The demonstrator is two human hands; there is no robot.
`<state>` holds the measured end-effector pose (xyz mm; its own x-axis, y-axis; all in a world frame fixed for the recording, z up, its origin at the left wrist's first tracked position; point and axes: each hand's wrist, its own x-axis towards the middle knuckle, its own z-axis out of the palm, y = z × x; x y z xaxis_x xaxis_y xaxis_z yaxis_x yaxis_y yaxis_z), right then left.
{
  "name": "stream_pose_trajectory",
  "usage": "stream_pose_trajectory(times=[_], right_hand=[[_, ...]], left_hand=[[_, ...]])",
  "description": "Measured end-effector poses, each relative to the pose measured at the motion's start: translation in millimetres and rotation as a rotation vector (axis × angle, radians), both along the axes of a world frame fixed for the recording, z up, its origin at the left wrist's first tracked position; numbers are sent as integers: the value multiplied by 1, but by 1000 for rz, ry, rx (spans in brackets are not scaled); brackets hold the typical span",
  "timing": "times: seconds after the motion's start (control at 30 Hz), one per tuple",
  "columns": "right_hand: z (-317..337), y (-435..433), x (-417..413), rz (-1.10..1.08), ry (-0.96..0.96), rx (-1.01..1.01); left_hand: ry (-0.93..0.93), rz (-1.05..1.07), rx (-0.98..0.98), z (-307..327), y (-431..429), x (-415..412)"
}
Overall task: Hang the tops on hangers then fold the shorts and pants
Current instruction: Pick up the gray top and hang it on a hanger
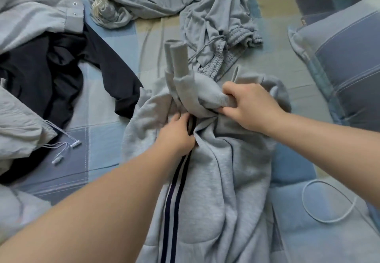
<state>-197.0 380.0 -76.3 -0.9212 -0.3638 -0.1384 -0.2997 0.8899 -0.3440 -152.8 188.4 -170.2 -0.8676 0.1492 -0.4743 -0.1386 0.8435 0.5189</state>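
Grey fleece pants with twin dark side stripes (205,190) lay on the blue patchwork bed (102,145), long axis pointing away from the person. Right hand (248,106) gripped the bunched far leg end; left hand (176,135), nearer, pinched fabric at the stripe.

One head-worn wide-angle view looks steeply down, close over grey sweatpants (205,190) on the bed (156,36).

Nothing in view carries text, a brand, a number or a sign that can be read. At about two o'clock, a small dark tag (304,20) by the top edge of the striped pillow (349,61) bears pale marks, possibly lettering, too small and blurred to make out.
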Motion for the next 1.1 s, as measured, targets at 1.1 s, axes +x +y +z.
stream_pose_trajectory(times=[1.1], right_hand=[[545, -175, 244, 126, 450, -543]], left_hand=[[-124, 777, 1186, 652, -143, 155]])
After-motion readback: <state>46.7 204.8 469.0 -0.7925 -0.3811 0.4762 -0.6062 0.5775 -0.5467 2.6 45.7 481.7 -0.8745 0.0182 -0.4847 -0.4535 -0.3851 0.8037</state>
